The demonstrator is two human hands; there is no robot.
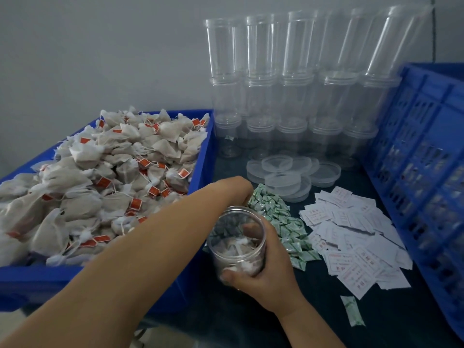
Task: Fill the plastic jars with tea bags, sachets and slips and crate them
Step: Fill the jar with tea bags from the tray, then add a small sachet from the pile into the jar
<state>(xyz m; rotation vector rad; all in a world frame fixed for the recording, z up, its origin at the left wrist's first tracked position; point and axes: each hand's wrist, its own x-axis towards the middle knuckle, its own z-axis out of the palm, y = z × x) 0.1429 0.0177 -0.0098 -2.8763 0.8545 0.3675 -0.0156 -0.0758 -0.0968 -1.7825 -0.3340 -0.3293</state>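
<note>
Right hand (266,270) gripped the clear plastic jar (238,241) of tea bags.
Left hand (238,190) reached the far green sachet pile (281,222); its grip was hidden.

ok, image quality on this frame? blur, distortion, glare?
Head view: wide-angle bend tilts the stacked empty jars outward; the blue crate is smeared at the right edge; the held jar and hands are slightly soft; light is flat and dim, no hard shadows; only faint sheen on the lids.

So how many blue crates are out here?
2: the left crate, heaped with tea bags, and the latticed right crate. More may lie out of view.
</note>
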